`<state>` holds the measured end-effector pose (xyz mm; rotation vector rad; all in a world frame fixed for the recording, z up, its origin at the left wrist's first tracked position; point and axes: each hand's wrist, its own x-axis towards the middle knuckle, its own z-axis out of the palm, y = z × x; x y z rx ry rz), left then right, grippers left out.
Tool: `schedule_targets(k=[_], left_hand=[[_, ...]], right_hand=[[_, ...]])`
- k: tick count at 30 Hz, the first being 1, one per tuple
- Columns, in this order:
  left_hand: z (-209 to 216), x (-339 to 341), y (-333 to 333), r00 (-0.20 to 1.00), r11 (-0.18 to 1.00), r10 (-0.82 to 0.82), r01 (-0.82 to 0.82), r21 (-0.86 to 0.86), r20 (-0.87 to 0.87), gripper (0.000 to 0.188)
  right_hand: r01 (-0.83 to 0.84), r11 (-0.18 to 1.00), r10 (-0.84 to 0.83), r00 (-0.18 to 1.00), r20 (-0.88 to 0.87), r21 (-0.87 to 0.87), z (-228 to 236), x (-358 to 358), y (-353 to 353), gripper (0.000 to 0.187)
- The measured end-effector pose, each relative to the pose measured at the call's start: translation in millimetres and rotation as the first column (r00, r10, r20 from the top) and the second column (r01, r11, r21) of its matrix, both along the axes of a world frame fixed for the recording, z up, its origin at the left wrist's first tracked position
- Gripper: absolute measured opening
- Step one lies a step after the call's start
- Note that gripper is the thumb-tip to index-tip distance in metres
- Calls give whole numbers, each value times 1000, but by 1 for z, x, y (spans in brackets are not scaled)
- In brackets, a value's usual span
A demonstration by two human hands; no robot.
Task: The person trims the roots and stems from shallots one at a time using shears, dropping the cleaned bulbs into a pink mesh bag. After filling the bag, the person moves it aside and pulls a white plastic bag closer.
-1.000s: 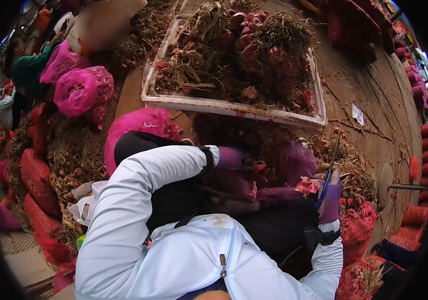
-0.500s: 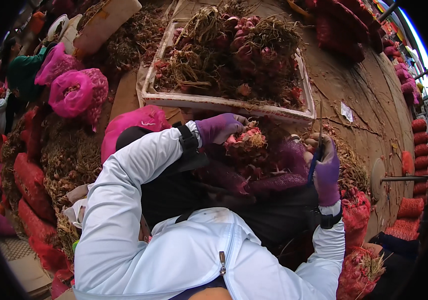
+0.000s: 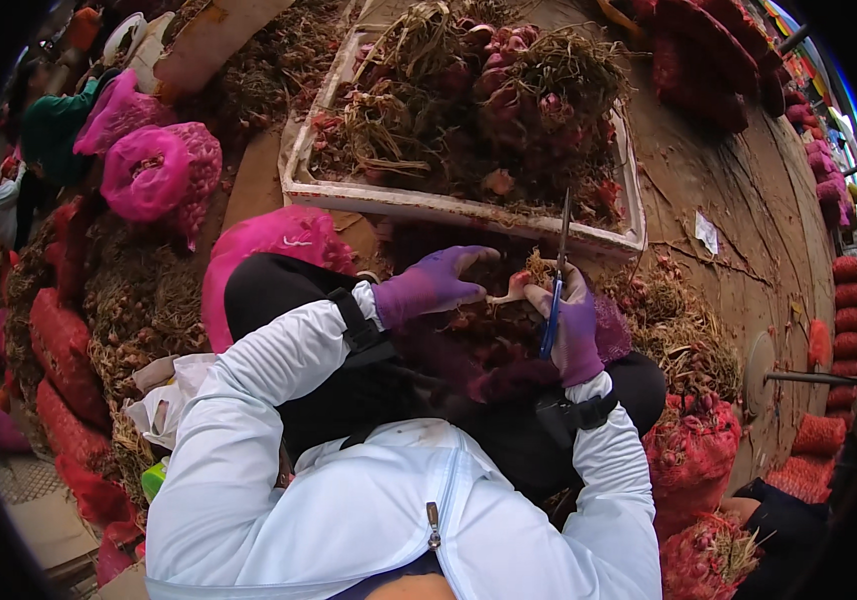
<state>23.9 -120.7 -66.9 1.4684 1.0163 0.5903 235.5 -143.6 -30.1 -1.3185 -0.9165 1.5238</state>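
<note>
Head view: left fingers (image 3: 471, 257) spread, right fingers (image 3: 577, 286) pinching bulb (image 3: 520, 283) and scissors (image 3: 553, 317); paper (image 3: 707, 233) unreadable.

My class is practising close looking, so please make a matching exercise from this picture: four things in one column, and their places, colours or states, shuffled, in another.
Things
1. scissors
2. crate
3. paper
4. left hand

Places, colours or states
A. heaped with bulbs
B. gloved in purple
C. lying to the right of the crate
D. held in the right hand

Pairs: 1-D; 2-A; 3-C; 4-B
</note>
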Motion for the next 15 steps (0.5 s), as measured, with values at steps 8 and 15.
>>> schedule_targets(k=[8, 15], left_hand=[[-3, 19, 3, 889, 920, 48, 137, -366, 455, 40], [-9, 15, 2, 929, 971, 70, 20, -238, 363, 40]], right_hand=[[26, 1000, -26, 999, -26, -8, -8, 0, -4, 40], [-34, 999, 36, 980, 195, -15, 7, -10, 3, 42]])
